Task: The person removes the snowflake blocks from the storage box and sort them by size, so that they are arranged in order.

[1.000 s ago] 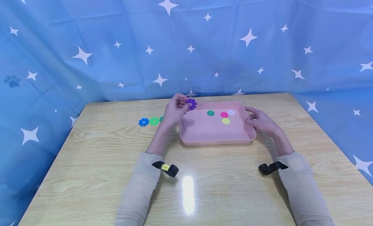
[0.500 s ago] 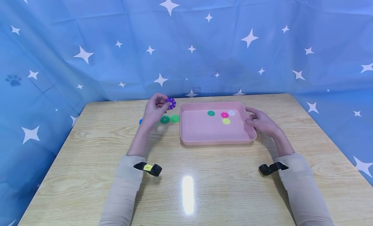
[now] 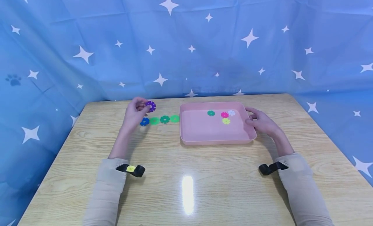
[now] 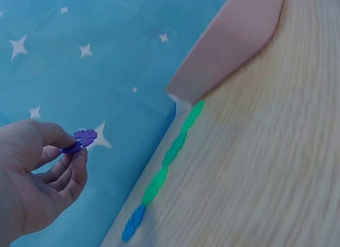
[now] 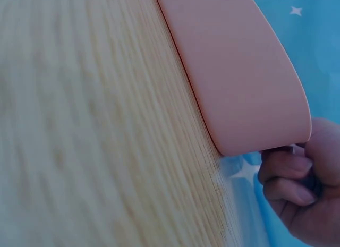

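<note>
Between thumb and fingers my left hand (image 3: 134, 114) pinches a purple snowflake disc (image 3: 151, 106), notched round its edge. It is held up behind the left end of a row of discs on the table. The row runs from a blue disc (image 3: 144, 121) through a light green disc (image 3: 154, 121) and a dark green disc (image 3: 164, 119) to another light green disc (image 3: 175, 118) beside the pink tray (image 3: 201, 132). My right hand (image 3: 260, 121) grips the tray's right side, thumb over the rim; the right wrist view shows its fingers (image 5: 287, 178) curled below the tray's edge.
Inside the tray lie a green disc (image 3: 211, 113), a pink disc (image 3: 224, 115), a white disc (image 3: 231, 112) and a yellow disc (image 3: 226, 121). A blue star-patterned cloth (image 3: 186, 57) hangs behind the wooden table (image 3: 221, 180).
My left hand has carried the purple disc left from over the tray's left edge, past the row, uncovering the row's discs. The right hand and the tray have stayed in place.
</note>
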A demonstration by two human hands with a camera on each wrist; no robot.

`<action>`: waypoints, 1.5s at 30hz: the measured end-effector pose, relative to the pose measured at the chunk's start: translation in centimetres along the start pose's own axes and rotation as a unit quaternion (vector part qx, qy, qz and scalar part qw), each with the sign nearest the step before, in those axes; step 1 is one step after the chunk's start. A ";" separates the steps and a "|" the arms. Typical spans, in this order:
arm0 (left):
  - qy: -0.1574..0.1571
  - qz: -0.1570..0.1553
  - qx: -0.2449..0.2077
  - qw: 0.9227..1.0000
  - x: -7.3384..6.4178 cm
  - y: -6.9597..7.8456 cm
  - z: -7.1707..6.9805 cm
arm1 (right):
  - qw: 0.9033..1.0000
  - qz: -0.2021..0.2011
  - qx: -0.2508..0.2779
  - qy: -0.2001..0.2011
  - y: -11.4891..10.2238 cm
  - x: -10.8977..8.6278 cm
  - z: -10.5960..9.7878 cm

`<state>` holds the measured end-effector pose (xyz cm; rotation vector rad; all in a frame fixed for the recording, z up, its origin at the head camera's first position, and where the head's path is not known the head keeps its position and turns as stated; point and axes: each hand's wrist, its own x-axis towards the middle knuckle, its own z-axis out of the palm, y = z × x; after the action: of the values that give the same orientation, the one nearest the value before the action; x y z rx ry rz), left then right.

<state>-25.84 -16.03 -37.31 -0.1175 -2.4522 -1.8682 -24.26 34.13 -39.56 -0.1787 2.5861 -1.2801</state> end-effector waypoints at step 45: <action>0.003 -0.080 0.243 0.967 -1.4 -4.9 -5.7 | 1.000 -0.005 -0.001 -0.003 0.1 0.0 -0.1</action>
<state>-24.96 -22.84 -40.62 0.1120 -2.9013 -1.2478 -24.30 34.26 -39.59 -0.1953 2.5848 -1.2798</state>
